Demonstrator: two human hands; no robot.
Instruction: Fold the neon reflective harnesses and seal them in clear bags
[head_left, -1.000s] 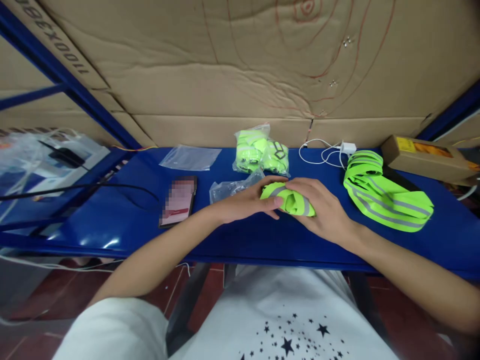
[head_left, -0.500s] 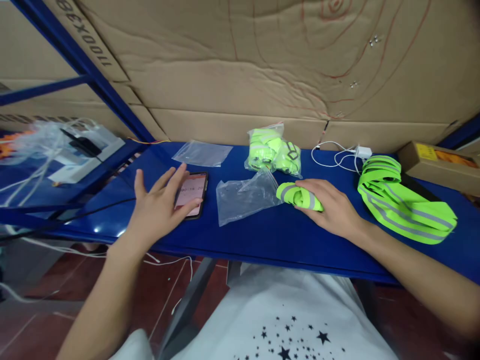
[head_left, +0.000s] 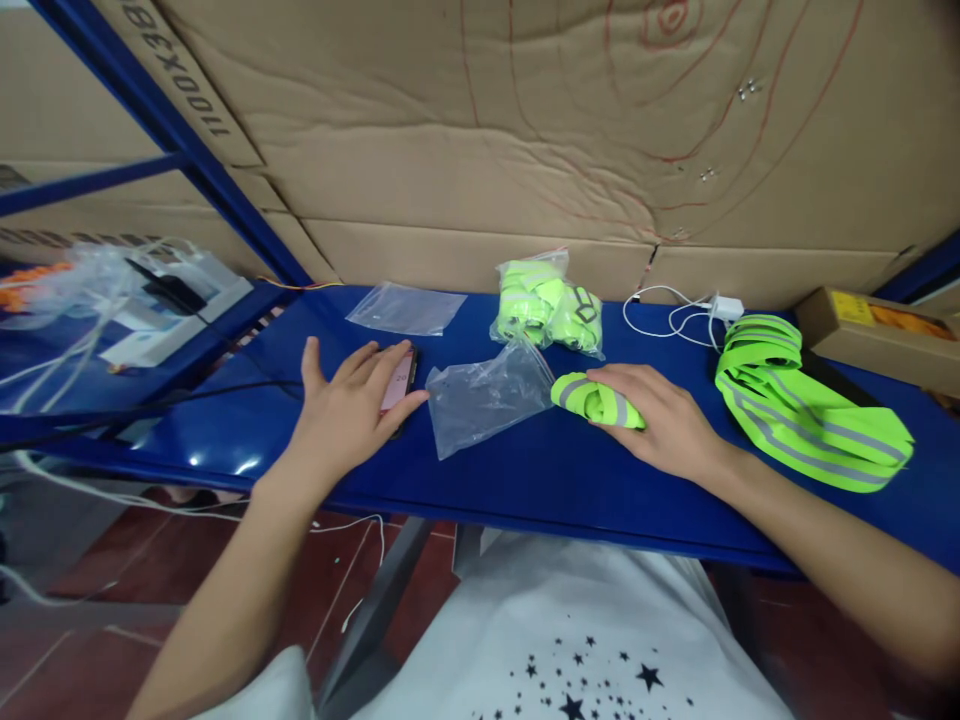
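My left hand [head_left: 349, 410] is spread over a phone [head_left: 399, 383], covering most of its pink screen. Its thumb points at the near clear plastic bag [head_left: 484, 400], which lies flat with its mouth toward the right. My right hand [head_left: 656, 415] grips a rolled neon-yellow reflective strap [head_left: 592, 399] with grey stripes, resting at the right end of that bag. Behind, two clear bags packed with reflective straps [head_left: 532, 298] stand together. Another flat plastic bag [head_left: 406, 308] lies at the back left. To the right of my right hand sits a loose pile of reflective straps [head_left: 814, 420].
A cardboard box [head_left: 881, 335] stands at the right back, beside a white charger [head_left: 726, 308] with its cable. Cardboard sheets [head_left: 480, 180] wall off the table's rear. At left, a power strip [head_left: 180, 310] lies among tangled cables, and a black cable [head_left: 247, 388] crosses the blue table [head_left: 480, 490].
My left hand has moved right across the phone, toward the near plastic bag. That bag has shifted slightly left. My right hand keeps its grip on the rolled strap, almost still.
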